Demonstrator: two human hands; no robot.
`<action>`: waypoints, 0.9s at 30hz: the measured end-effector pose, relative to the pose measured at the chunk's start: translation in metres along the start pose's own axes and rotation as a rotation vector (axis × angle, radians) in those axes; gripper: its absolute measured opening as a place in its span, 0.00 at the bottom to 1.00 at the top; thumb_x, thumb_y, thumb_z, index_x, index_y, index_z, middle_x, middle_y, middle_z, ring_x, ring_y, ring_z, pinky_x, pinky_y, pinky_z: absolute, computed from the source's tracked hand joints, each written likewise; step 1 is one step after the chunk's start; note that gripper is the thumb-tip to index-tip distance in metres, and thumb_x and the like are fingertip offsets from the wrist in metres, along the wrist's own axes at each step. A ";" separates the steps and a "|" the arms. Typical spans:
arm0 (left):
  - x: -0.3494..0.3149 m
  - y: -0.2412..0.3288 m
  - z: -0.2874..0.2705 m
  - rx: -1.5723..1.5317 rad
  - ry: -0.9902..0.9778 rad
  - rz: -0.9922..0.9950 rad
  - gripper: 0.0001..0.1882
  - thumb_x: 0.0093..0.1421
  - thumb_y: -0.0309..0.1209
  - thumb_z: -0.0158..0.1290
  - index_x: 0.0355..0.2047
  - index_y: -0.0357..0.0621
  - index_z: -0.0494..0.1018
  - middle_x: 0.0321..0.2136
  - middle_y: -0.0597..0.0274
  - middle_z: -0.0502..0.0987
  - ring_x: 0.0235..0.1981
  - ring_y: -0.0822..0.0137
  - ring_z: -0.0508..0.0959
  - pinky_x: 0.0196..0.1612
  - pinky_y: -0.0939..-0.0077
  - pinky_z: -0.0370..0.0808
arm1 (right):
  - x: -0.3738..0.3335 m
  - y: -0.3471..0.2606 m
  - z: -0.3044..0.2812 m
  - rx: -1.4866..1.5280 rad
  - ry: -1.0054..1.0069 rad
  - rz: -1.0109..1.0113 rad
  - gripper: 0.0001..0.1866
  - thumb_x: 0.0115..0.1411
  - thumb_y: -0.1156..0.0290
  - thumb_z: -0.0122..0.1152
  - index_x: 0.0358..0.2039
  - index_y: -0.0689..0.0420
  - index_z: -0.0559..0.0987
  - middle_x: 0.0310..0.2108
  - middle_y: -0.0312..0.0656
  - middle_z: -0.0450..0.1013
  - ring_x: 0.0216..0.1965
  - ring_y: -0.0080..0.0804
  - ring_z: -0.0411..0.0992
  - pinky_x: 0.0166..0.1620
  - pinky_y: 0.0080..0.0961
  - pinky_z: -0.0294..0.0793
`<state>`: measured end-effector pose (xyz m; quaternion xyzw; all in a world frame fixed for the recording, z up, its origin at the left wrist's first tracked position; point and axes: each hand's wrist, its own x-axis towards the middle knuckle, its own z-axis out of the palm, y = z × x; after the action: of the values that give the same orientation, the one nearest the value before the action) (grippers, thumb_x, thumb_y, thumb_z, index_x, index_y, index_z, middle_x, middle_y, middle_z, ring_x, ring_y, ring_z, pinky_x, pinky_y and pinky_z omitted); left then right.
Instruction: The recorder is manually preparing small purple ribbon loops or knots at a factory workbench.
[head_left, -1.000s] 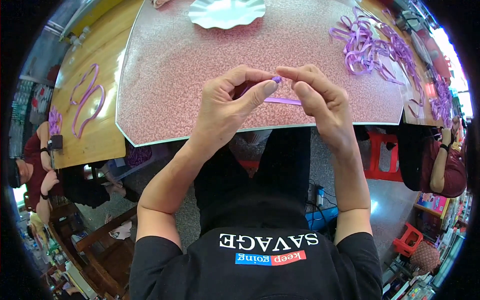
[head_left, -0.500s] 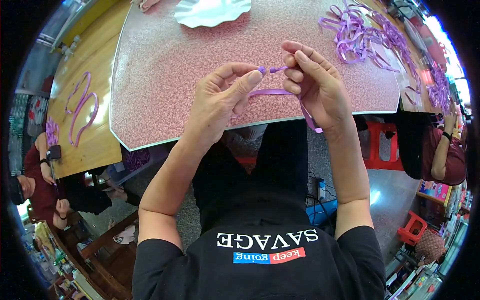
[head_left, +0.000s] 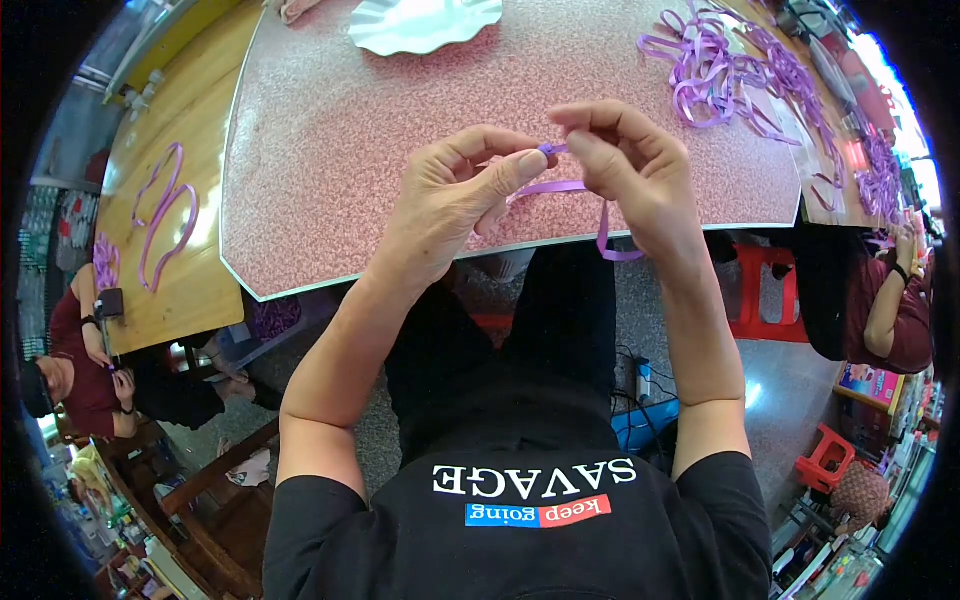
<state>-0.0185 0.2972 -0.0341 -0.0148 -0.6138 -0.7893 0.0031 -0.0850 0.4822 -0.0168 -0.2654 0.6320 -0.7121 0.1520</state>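
A thin purple ribbon (head_left: 556, 187) stretches between both my hands over the near edge of the pink speckled table (head_left: 330, 160). My left hand (head_left: 455, 200) pinches one end of it between thumb and fingers. My right hand (head_left: 625, 165) pinches the ribbon beside it at a small fold, fingertips almost touching the left hand's. A loose tail of the ribbon hangs down past the table edge below my right wrist.
A pile of purple ribbons (head_left: 720, 70) lies at the table's far right. A silvery scalloped plate (head_left: 420, 25) sits at the far edge. A wooden table (head_left: 170, 210) at left carries ribbon loops. Seated people are at left (head_left: 80, 370) and right (head_left: 880, 300). Red stools (head_left: 765, 290) stand below.
Both hands have stayed together on the ribbon, shifting slightly. The ribbon's tail now hangs lower below my right hand than a second ago.
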 end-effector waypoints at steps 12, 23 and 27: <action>-0.004 0.004 -0.006 -0.070 -0.096 0.043 0.11 0.63 0.32 0.57 0.42 0.38 0.78 0.27 0.66 0.79 0.18 0.87 0.66 0.17 0.93 0.60 | -0.010 -0.010 -0.006 -0.523 -0.079 -0.271 0.07 0.57 0.81 0.64 0.37 0.63 0.82 0.33 0.38 0.73 0.33 0.20 0.74 0.33 0.11 0.72; -0.009 0.006 0.000 -0.109 -0.130 -0.013 0.09 0.64 0.29 0.55 0.43 0.42 0.79 0.21 0.70 0.75 0.14 0.85 0.62 0.14 0.90 0.54 | -0.021 -0.014 -0.005 -0.512 0.014 -0.161 0.07 0.54 0.78 0.68 0.35 0.61 0.84 0.24 0.28 0.66 0.25 0.13 0.58 0.27 0.13 0.54; -0.007 0.009 -0.002 -0.144 -0.131 -0.028 0.12 0.61 0.33 0.60 0.41 0.38 0.79 0.28 0.65 0.80 0.19 0.83 0.70 0.19 0.91 0.64 | -0.022 -0.016 -0.004 -0.434 0.113 -0.088 0.07 0.54 0.77 0.69 0.35 0.61 0.84 0.22 0.27 0.63 0.24 0.13 0.56 0.26 0.14 0.51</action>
<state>-0.0112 0.2927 -0.0260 -0.0579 -0.5545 -0.8287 -0.0490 -0.0671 0.5001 -0.0050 -0.2788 0.7655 -0.5793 0.0243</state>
